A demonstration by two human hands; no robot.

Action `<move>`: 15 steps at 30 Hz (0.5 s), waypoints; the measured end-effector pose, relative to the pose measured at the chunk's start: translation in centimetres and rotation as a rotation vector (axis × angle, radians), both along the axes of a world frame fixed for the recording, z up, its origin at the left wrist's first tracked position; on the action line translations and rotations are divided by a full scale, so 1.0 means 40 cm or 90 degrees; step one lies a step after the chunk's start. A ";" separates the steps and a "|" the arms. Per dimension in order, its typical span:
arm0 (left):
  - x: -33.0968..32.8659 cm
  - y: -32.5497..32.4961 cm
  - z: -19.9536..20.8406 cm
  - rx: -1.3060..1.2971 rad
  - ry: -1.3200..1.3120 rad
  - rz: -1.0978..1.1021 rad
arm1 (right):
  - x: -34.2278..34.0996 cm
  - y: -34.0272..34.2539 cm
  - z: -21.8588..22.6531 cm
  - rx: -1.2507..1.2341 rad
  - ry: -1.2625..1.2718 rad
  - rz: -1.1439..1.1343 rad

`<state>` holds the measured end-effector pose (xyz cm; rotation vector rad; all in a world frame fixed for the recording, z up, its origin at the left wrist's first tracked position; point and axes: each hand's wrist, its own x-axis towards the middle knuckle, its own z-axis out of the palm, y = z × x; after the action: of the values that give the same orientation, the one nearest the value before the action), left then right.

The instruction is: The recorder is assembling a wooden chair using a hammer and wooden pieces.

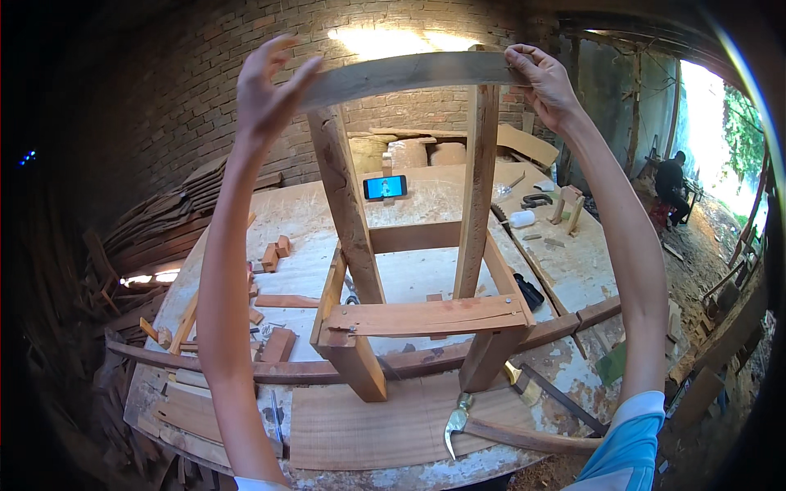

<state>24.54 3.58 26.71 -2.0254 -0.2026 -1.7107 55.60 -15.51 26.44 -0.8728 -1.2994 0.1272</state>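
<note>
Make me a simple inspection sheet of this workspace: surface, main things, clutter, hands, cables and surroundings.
Surface: pale workbench, worn and stained.
Main things: wooden slat raised near the top of a wooden frame; whether they touch is unclear.
Clutter: claw hammer, wood block, phone.
Hands: right hand pinches the slat's right end; left hand open by its left end, contact unclear.
Cables: nothing seen.
Surroundings: brick wall; stacked boards at left; another person far right.

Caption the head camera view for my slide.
Right hand pinching a wooden slat by two tall posts, left hand open, claw hammer lying nearby.
</note>
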 end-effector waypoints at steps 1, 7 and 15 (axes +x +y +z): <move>-0.012 0.013 -0.020 -0.264 -0.044 -0.115 | 0.003 0.005 -0.006 0.009 0.020 0.019; 0.008 0.054 -0.099 -0.712 -0.051 -0.560 | 0.001 0.044 -0.044 0.081 0.032 -0.015; 0.007 0.085 -0.095 -0.686 -0.065 -0.563 | -0.001 0.076 -0.083 0.128 0.071 -0.025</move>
<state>24.84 6.96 22.91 -3.1003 -0.3451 -2.5925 55.56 -12.48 23.10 -0.7091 -1.1679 0.0136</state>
